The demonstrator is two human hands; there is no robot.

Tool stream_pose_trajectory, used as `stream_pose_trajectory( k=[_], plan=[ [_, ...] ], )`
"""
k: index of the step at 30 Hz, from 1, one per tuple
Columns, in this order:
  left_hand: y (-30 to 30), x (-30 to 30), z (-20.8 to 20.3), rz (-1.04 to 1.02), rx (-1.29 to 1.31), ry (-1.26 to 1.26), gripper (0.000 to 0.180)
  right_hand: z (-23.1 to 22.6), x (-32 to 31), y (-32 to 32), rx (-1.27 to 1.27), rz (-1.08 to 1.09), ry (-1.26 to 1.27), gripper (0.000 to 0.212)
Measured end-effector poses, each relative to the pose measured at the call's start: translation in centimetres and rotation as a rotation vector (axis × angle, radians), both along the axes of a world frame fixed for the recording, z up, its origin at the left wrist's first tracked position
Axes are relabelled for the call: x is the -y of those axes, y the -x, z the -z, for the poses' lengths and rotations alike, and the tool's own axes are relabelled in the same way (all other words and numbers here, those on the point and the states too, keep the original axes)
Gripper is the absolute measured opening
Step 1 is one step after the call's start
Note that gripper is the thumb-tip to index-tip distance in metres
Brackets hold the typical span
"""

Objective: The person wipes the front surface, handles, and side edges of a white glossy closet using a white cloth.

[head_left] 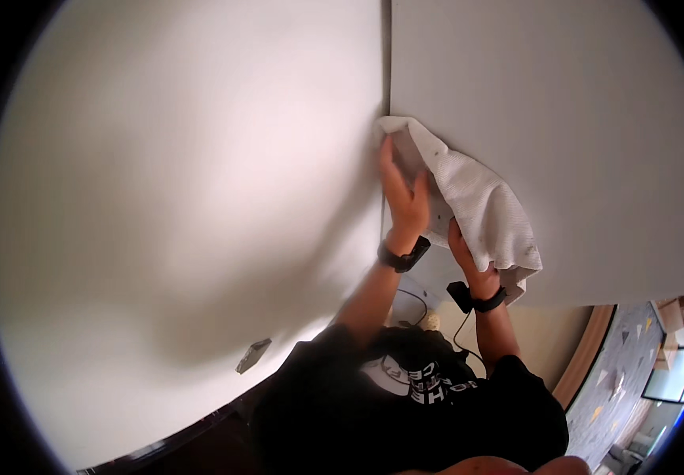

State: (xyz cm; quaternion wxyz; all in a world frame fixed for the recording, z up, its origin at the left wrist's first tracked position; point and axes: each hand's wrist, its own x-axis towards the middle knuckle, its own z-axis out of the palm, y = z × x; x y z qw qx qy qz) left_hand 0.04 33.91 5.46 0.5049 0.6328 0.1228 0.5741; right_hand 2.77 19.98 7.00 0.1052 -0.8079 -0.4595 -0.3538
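Observation:
A white textured cloth [488, 198] with a few small dark spots is bunched against the grey-white panel [548, 119] and its seam with the white wall [183, 142]. At the seam, my left hand [407, 198] presses the cloth's upper end, fingers long and thumb apart, with cloth between them. Lower and to the right, my right hand [472, 257] grips the hanging part; folds cover most of its fingers. Black bands with small devices circle both wrists.
A wall switch plate [253, 355] sits low on the wall at left. Behind my arms a dark cord [462, 336] hangs. To the lower right are a grey patterned surface [615, 372] with a brown edge and a window [678, 372].

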Motion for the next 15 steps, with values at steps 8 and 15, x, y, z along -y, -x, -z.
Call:
stream_pose_trajectory(
  k=[8, 15],
  plan=[
    [-0.9, 2.5, 7.7, 0.076, -0.256, -0.192, 0.064, 10.8, 7.2, -1.7, -0.95, -0.21, -0.369, 0.05],
    [-2.7, 1.8, 5.5, 0.08, -0.129, -0.581, 0.064, 10.1, 7.4, -3.1, -1.203, -0.498, -0.82, 0.05]
  ],
)
